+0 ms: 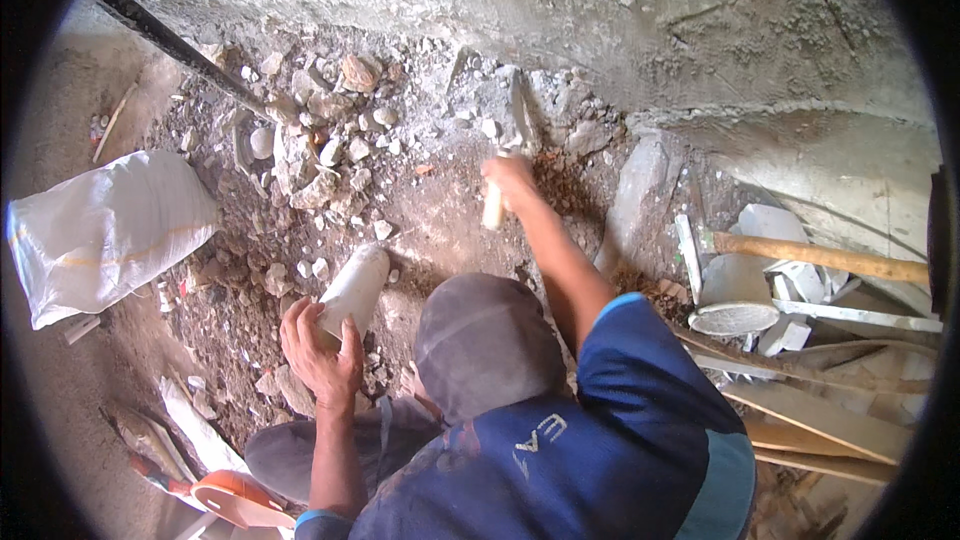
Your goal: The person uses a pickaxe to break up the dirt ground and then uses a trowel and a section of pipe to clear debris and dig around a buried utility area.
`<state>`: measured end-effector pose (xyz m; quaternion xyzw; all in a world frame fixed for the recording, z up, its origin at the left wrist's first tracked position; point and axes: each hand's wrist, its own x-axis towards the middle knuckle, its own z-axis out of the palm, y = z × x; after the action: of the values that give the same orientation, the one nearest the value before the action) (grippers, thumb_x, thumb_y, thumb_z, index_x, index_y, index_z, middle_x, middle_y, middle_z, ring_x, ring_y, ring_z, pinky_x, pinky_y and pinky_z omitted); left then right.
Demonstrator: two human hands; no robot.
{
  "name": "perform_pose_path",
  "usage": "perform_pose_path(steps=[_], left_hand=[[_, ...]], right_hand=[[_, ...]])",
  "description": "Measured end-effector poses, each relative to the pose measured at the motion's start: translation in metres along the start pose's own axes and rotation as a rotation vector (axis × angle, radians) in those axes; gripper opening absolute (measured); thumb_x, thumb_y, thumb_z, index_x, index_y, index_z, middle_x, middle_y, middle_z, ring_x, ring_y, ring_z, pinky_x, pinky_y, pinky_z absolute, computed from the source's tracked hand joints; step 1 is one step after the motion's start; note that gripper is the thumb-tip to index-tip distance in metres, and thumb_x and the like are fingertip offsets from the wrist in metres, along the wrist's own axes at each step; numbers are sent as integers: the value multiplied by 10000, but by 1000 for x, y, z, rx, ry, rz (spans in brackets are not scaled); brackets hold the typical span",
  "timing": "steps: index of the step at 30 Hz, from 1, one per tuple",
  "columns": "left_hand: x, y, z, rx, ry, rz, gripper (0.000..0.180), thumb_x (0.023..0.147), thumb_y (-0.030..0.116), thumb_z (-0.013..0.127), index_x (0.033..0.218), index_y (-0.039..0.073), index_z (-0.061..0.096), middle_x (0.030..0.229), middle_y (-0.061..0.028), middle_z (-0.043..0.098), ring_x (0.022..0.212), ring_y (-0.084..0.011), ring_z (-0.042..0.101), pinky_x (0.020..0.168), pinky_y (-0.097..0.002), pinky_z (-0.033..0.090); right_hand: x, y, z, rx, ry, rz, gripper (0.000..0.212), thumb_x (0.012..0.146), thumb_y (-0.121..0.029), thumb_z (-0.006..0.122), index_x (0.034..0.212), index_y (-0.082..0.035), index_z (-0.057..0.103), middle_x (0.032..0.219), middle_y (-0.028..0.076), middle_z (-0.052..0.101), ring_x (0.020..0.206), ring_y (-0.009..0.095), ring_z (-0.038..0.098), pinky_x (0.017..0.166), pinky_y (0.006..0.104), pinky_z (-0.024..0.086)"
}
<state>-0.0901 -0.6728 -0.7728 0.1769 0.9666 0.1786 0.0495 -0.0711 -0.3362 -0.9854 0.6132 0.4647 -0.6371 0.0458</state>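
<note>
A rough concrete wall [640,10] curves along the far side of a dirt floor strewn with broken rubble [325,115]. The wearer's own hands are out of view, so their fingers cannot be told. A crouching co-worker [560,440] faces the wall. The co-worker's left hand [325,355] bends over the near end of an off-white cylinder [357,285], thumb and fingers parted around it; the cylinder lies slanted on the dirt, its far end up and to the right. The co-worker's right hand [512,182], arm stretched forward, is closed around a pale handle [493,208]. Bare earth lies between cylinder and handle. A filled white sack [115,230] bounds the space at left; a grey slab [642,185] and wooden boards [815,420] edge it at right.
</note>
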Motion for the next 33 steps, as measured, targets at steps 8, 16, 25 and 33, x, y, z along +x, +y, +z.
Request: perform_pose_path(steps=[8, 16, 25, 33], left_hand=[[-1, -5, -7, 27, 23, 12, 374, 723, 221, 689, 1031, 47, 567, 1147, -145, 560, 1098, -346, 518, 955, -455, 380], [-1, 7, 2, -8, 0, 27, 374, 723, 204, 694, 1039, 47, 569, 1159, -148, 557, 1109, -340, 509, 961, -454, 376], [-1, 2, -1, -16, -8, 10, 388, 745, 214, 689, 1073, 47, 566, 1182, -158, 546, 1129, -349, 493, 975, -461, 365], [-4, -3, -6, -3, -8, 9, 387, 750, 232, 683, 1070, 48, 565, 1179, -165, 548, 1115, -353, 507, 971, -462, 370]], right_hand=[[-72, -24, 15, -180, -301, -24, 296, 742, 15, 598, 1013, 95, 509, 763, 158, 587, 545, 224, 608, 438, 330, 519], [-2, -16, 10, -219, 31, -58, 397, 776, -18, 543, 1108, 196, 498, 924, 261, 633, 650, 300, 672, 478, 383, 550], [-56, -20, -22, -851, -156, -280, 312, 734, -56, 591, 1006, 96, 615, 880, 227, 660, 806, 312, 672, 687, 389, 556], [-16, -83, -93, -1210, 69, -352, 253, 779, -137, 576, 949, 19, 683, 1005, 253, 665, 974, 362, 653, 849, 432, 512]])
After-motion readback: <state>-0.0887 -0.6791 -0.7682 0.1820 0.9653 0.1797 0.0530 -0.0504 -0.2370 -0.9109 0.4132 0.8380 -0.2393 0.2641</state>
